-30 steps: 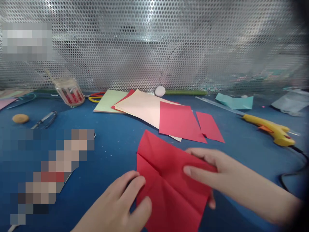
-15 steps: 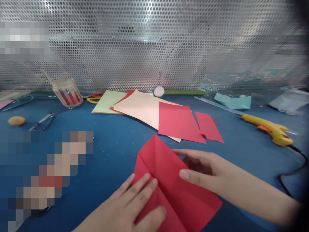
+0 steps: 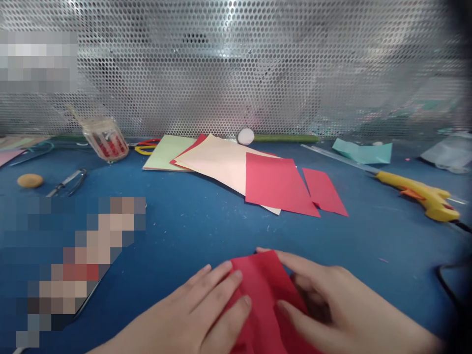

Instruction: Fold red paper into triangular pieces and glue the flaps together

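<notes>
A folded sheet of red paper [image 3: 258,295] lies in front of me at the bottom middle, creased lengthwise, its near end cut off by the frame. My left hand [image 3: 199,309] rests on its left side, fingers stretched out along the paper. On the right side, my right hand [image 3: 328,300] grips the paper's edge between thumb and fingers, with the thumb on top and the index finger reaching to the far corner. Some fingers of the right hand are hidden behind the paper.
Beyond the hands lie a red square [image 3: 276,182], a red strip [image 3: 325,191], cream sheets [image 3: 217,162] and green paper [image 3: 165,152]. A yellow glue gun [image 3: 420,191] with its cord is at right. A glass jar [image 3: 105,140], scissors [image 3: 147,146] and a blurred-out object [image 3: 92,246] are at left.
The red paper has turned and moved nearer to me; its pointed far end has given way to a narrower, flat end. Both hands moved down with it, and the view shifted slightly.
</notes>
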The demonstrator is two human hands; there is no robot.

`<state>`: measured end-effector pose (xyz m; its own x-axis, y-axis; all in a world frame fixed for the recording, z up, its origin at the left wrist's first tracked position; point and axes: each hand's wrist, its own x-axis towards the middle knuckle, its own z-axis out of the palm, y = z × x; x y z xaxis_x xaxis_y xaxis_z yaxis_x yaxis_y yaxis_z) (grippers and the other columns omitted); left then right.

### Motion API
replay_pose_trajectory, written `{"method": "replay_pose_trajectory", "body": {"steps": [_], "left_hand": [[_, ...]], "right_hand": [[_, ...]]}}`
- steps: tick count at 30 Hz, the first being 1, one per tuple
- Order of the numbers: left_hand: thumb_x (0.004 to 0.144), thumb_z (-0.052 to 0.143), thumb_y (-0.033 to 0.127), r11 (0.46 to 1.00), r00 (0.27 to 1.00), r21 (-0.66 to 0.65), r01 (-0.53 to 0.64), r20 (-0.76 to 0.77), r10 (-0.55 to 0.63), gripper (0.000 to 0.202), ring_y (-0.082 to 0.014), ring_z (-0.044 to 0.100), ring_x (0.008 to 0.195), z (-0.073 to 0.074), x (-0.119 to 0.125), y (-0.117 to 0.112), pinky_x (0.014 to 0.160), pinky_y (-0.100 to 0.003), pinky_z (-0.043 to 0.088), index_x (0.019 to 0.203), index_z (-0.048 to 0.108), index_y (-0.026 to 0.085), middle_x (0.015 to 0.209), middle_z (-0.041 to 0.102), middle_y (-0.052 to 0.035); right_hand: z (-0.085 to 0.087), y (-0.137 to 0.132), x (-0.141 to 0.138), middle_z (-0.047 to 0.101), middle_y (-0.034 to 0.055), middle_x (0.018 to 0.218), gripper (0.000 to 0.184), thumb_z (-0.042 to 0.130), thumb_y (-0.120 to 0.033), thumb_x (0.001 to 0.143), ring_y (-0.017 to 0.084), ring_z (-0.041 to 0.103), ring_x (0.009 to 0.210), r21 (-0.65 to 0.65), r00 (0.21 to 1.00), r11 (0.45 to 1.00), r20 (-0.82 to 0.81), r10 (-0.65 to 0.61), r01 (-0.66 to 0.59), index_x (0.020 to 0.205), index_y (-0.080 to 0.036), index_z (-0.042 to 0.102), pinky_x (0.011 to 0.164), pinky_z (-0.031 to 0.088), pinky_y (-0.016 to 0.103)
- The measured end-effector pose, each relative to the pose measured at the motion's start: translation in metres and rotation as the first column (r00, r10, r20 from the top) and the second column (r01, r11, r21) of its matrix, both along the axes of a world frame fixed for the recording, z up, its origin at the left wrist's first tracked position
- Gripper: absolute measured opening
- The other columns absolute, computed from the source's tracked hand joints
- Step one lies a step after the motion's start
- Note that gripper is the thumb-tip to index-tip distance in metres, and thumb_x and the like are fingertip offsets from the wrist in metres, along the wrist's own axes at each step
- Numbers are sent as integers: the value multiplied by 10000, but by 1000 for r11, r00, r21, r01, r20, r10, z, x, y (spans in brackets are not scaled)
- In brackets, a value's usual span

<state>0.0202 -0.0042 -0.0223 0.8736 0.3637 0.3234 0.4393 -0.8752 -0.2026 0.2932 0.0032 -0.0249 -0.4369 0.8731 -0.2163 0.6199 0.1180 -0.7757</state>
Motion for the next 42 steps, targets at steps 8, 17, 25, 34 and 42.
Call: {"method": "replay_pose_trajectory", "body": {"steps": [8, 17, 25, 34, 42], "left_hand": [[1097, 219, 50, 980, 985, 181, -86, 166, 56, 478, -194, 747, 1101, -23, 6, -5, 977, -288, 543, 1165, 687, 118, 1182, 791, -60], [1146, 293, 166, 975, 950, 179, -133, 302, 74, 411, -158, 727, 1107, -34, 12, -6, 1113, -260, 446, 1111, 700, 117, 1112, 802, -49], [1157, 279, 249, 975, 970, 109, -192, 172, 172, 364, -209, 747, 1042, -19, 9, -6, 940, -311, 530, 1186, 638, 199, 1181, 790, -55], [1161, 272, 274, 983, 993, 143, -114, 51, 108, 441, -182, 696, 1141, -12, 5, 3, 1013, -293, 486, 1226, 697, 175, 1262, 763, -49], [1142, 356, 373, 986, 984, 25, -167, 74, 165, 403, -206, 657, 1218, -16, 4, -3, 1094, -316, 464, 1288, 687, 196, 1321, 731, -64]], "right_hand": [[-1, -4, -6, 806, 74, 965, 400, 419, -138, 972, 183, 805, 815, 570, 989, 813, 141, 42, -116, 1251, -211, 696, 704, 649, 232], [-8, -9, -9, 678, 29, 712, 515, 340, -56, 931, 131, 693, 532, 737, 964, 641, 265, 20, -216, 1331, -71, 664, 513, 601, 195], [-11, -7, -16, 774, 59, 853, 658, 118, -180, 1131, 140, 755, 718, 860, 959, 433, 279, 43, -269, 1046, -179, 771, 697, 640, 219], [-16, -3, -14, 779, -32, 1273, 389, 370, -179, 1140, 78, 705, 1202, 871, 935, 342, 315, 161, -352, 1168, -178, 758, 1221, 311, 189], [5, 2, -4, 688, 18, 1387, 450, 315, -161, 1141, 137, 662, 1286, 761, 817, 305, 502, 284, -573, 1260, -148, 749, 1177, 400, 245]]}}
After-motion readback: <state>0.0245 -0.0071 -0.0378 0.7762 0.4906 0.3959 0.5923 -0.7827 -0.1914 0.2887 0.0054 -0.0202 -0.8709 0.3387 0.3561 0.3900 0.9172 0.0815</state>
